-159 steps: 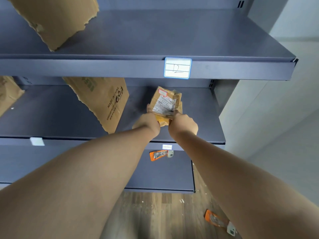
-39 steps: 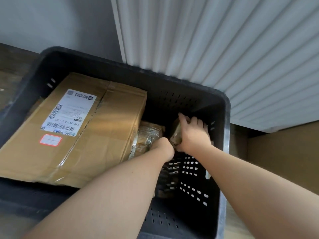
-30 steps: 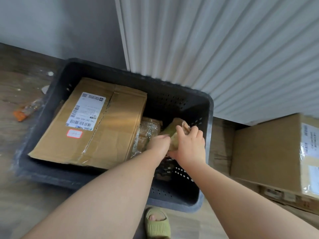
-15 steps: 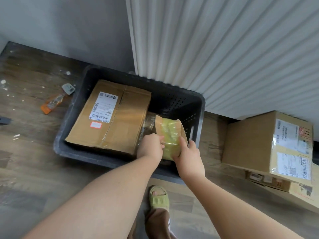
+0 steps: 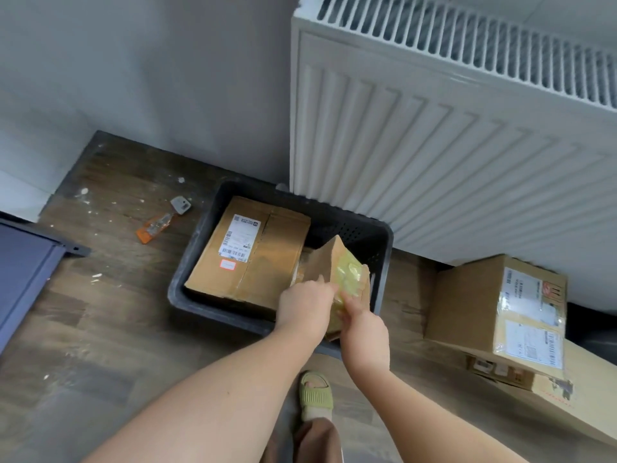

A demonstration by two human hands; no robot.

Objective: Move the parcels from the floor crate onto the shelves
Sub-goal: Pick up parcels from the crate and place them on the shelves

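The left hand (image 5: 305, 307) and the right hand (image 5: 362, 329) both hold a small parcel (image 5: 337, 269) wrapped in shiny tape. The grip of each hand is closed on its lower end, with the fingers curled around it. The small parcel is tilted, up over the right end of the dark crate (image 5: 213, 314) on the floor (image 5: 100, 329). A big flat parcel (image 5: 263, 252) with a white label lies in the crate. A white radiator (image 5: 434, 145) stands behind it. Cardboard boxes (image 5: 494, 302) sit just to the right. An orange thing (image 5: 155, 225) lies on the floor to the left.
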